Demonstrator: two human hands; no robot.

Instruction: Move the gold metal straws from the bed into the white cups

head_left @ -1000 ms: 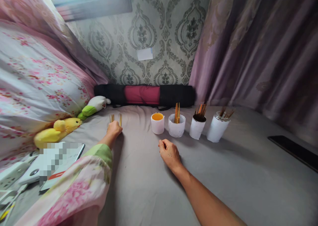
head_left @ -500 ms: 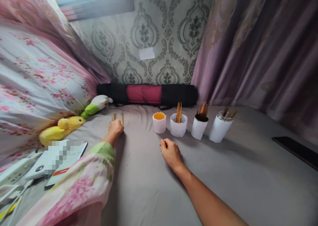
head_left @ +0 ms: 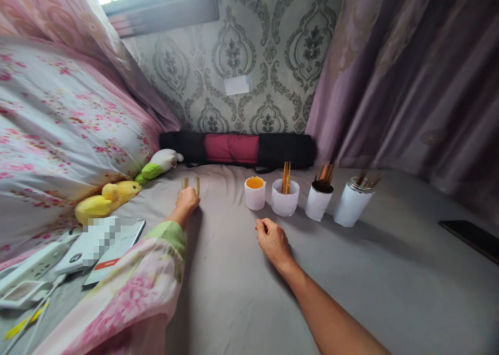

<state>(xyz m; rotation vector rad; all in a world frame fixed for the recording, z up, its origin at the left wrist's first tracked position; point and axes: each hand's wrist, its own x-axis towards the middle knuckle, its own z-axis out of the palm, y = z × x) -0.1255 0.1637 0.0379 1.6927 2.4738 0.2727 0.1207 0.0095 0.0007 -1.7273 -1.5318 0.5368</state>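
My left hand [head_left: 187,200] is closed near the bed, left of the white containers. Thin golden-brown sticks [head_left: 197,185] poke up past its knuckles in two small groups. My right hand [head_left: 275,243] rests on the sheet with curled fingers, and nothing shows in it. Beyond it stands a white cup [head_left: 255,198] with an orange inside. To the right of that cup, a wider white cup [head_left: 285,201] holds upright golden sticks [head_left: 287,178]. Further right are a white can [head_left: 317,207] and a white-wrapped jar [head_left: 352,207], both with brown sticks in them.
A black and red roll [head_left: 232,148] lies along the wall. At left are plush toys [head_left: 109,201], a power strip [head_left: 37,264], cables and a tablet-like device [head_left: 117,251]. A dark flat object [head_left: 471,238] lies at far right on the grey sheet [head_left: 234,292].
The whole scene sits slightly further right in the view, as the camera has turned a little. Both hands keep the same pose beside the same things.
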